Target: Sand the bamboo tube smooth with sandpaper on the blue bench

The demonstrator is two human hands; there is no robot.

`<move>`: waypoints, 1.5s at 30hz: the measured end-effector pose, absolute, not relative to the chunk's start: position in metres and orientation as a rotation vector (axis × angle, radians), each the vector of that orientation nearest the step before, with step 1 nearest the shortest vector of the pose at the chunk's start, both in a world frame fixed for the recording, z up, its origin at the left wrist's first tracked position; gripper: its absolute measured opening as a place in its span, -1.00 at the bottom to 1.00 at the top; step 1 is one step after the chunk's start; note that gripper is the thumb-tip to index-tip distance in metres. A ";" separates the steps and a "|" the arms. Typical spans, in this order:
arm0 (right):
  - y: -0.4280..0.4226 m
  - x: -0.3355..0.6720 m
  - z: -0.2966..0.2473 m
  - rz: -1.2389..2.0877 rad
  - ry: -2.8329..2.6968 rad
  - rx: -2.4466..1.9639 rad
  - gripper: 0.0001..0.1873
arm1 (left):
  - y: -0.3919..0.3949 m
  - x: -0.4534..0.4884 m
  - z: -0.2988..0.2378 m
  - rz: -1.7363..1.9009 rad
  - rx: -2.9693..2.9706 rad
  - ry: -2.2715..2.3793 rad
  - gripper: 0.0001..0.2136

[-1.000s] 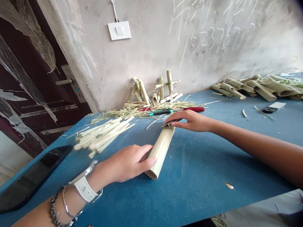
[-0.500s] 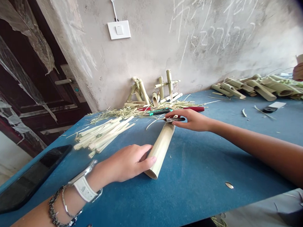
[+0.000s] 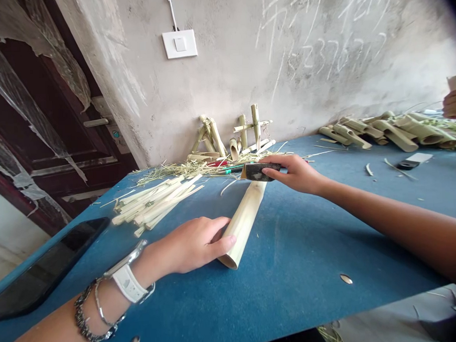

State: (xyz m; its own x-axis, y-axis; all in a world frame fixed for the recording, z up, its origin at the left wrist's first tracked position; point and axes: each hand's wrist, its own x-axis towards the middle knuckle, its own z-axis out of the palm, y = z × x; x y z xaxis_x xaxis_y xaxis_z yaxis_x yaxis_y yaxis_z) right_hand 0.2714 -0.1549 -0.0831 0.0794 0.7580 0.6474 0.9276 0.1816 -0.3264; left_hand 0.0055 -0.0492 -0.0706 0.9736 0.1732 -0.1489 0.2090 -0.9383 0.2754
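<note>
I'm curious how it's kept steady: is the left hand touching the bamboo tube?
Touching: the head view shows the left hand with its fingers lying on the bamboo tube.

Bright, even light and soft shadows (corners warped, dark, slightly blurred).

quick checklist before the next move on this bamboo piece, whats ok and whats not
Left hand on the bamboo section: ok, curled over it, section lying on the blue table.
Right hand on the small dark tool: ok, pinched between thumb and fingers.
Tool contact with the section's far end: cannot tell, it sits right at that end.
Bamboo strips: ok, apart from the section.
Phone: ok, apart from the left hand.
</note>
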 end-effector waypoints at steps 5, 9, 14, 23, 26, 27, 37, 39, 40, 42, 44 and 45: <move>-0.154 0.268 -0.085 -0.231 -1.751 -1.625 -0.72 | -0.050 0.006 -0.070 -0.148 2.828 0.282 -0.57; -0.153 0.267 -0.084 -0.191 -1.747 -1.634 -0.74 | -0.051 0.006 -0.070 -0.132 2.824 0.275 -0.56; -0.152 0.269 -0.085 -0.199 -1.727 -1.644 -0.75 | -0.050 0.005 -0.071 -0.098 2.816 0.254 -0.57; -0.156 0.270 -0.080 -0.392 -1.626 -1.740 -0.78 | -0.051 0.005 -0.070 -0.105 2.787 0.252 -0.57; -0.157 0.271 -0.079 -0.457 -1.622 -1.775 -0.79 | -0.051 0.005 -0.070 -0.099 2.791 0.246 -0.56; -0.156 0.272 -0.080 -0.484 -1.642 -1.784 -0.81 | -0.051 0.005 -0.070 -0.099 2.794 0.246 -0.56; -0.148 0.265 -0.098 -0.560 -2.051 -1.732 -0.61 | -0.048 0.006 -0.072 -0.099 2.829 0.242 -0.59; -0.150 0.263 -0.096 -0.544 -2.126 -1.689 -0.62 | -0.049 0.006 -0.072 -0.117 2.832 0.251 -0.60; -0.150 0.262 -0.094 -0.549 -2.146 -1.676 -0.63 | -0.049 0.006 -0.071 -0.131 2.832 0.258 -0.60; -0.152 0.260 -0.091 -0.586 -2.151 -1.679 -0.66 | -0.049 0.006 -0.071 -0.147 2.827 0.269 -0.61; -0.153 0.257 -0.089 -0.633 -2.144 -1.674 -0.72 | -0.050 0.006 -0.070 -0.142 2.819 0.272 -0.61; -0.154 0.254 -0.088 -0.645 -2.150 -1.655 -0.73 | -0.050 0.006 -0.070 -0.136 2.816 0.272 -0.60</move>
State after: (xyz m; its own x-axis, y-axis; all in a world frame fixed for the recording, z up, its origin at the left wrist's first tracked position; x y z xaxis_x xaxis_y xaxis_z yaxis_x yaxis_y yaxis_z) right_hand 0.2545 -0.1537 -0.0882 -0.2558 0.8071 0.5320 0.9667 0.2136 0.1407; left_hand 0.0064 -0.0499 -0.0701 0.9775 0.1720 -0.1224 0.2012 -0.9347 0.2931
